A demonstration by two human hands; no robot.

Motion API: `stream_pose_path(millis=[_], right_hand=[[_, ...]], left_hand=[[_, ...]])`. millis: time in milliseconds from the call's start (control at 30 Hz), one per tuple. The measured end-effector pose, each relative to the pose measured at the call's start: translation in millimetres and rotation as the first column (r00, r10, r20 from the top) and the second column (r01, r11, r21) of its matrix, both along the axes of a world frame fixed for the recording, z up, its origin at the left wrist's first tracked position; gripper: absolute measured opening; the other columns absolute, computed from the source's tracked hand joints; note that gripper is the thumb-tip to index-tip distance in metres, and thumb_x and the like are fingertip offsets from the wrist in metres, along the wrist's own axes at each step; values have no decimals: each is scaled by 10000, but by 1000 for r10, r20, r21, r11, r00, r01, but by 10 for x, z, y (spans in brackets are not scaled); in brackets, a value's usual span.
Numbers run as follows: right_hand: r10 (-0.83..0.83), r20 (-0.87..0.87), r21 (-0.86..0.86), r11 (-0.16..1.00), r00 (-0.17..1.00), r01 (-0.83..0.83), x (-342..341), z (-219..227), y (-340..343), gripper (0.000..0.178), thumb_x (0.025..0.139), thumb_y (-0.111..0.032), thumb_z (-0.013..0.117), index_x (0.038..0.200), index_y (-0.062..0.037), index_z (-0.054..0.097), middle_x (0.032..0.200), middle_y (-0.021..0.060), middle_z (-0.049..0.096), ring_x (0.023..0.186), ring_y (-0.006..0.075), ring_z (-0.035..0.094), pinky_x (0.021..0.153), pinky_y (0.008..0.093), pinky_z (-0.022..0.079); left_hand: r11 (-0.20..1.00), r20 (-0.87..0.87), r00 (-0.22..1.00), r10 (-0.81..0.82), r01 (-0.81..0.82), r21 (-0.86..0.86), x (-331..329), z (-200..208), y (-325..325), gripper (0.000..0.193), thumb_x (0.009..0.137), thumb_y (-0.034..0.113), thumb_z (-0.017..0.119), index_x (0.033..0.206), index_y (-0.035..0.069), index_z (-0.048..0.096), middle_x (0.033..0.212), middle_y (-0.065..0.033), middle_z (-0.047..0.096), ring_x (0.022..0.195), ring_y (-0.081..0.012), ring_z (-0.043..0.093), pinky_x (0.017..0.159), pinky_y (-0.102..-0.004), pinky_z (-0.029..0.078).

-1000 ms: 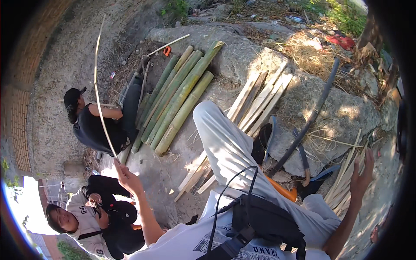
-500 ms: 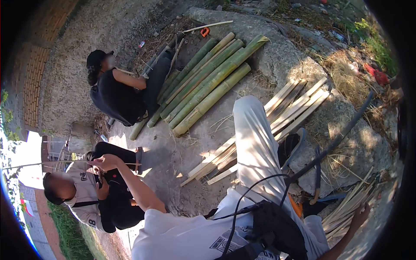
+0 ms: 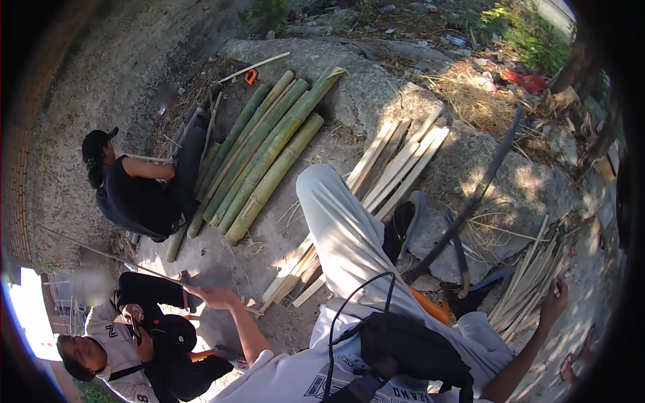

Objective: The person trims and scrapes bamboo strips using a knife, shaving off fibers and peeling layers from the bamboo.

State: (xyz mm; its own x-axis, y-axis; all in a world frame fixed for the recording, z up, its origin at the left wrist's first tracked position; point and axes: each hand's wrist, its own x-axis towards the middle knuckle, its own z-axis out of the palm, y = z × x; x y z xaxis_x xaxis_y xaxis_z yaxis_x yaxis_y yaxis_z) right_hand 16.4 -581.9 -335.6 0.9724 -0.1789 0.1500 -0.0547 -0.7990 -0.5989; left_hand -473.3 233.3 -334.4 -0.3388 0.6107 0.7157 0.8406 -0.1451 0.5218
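My left hand (image 3: 213, 297) reaches out to the left, closed on a long thin bamboo strip (image 3: 111, 257) that runs far out to the left and pokes a little past the hand on its other side. On the far right my right hand (image 3: 555, 299) hangs beside a pile of thin bamboo strips (image 3: 521, 295). Its fingers are curled, and whatever lies in them is too small to make out. Several wider split bamboo slats (image 3: 403, 161) lie on the ground beyond and under my bent leg (image 3: 346, 228).
Thick green bamboo poles (image 3: 269, 154) lie beyond my knee. A person in black (image 3: 138, 185) sits beside them; another person (image 3: 107, 349) sits at lower left with a phone. A long dark bar (image 3: 470, 205) slants by my foot, near a dark curved tool (image 3: 459, 258). Rock (image 3: 517, 174) rises at right.
My left hand has moved right and down, and the strip now slopes down toward it. My right hand has risen off the strip pile. The whole view has shifted.
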Motion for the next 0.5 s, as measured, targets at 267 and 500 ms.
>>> stream_pose_path(millis=[267, 500], right_hand=[[84, 357, -239, 971, 930, 3, -433, 1437, 1505, 455, 864, -153, 703, 1264, -45, 517, 1283, 165, 537, 1195, 304, 527, 973, 435, 454], [528, 610, -712, 692, 591, 116, -953, 1986, 1430, 599, 794, -250, 779, 1285, -80, 480, 1339, 198, 484, 1265, 357, 471, 1082, 505, 394]], left_hand=[[304, -450, 254, -856, 952, -40, 2143, 1226, -1210, 456, 883, -73, 491, 1336, -34, 495, 695, -140, 569, 501, -267, 544, 447, -357, 420], [-416, -735, -549, -397, 822, -389, 3176, 1860, -2070, 642, 703, 156, 701, 1303, 356, 588, 625, 53, 217, 497, -75, 310, 406, -207, 261]])
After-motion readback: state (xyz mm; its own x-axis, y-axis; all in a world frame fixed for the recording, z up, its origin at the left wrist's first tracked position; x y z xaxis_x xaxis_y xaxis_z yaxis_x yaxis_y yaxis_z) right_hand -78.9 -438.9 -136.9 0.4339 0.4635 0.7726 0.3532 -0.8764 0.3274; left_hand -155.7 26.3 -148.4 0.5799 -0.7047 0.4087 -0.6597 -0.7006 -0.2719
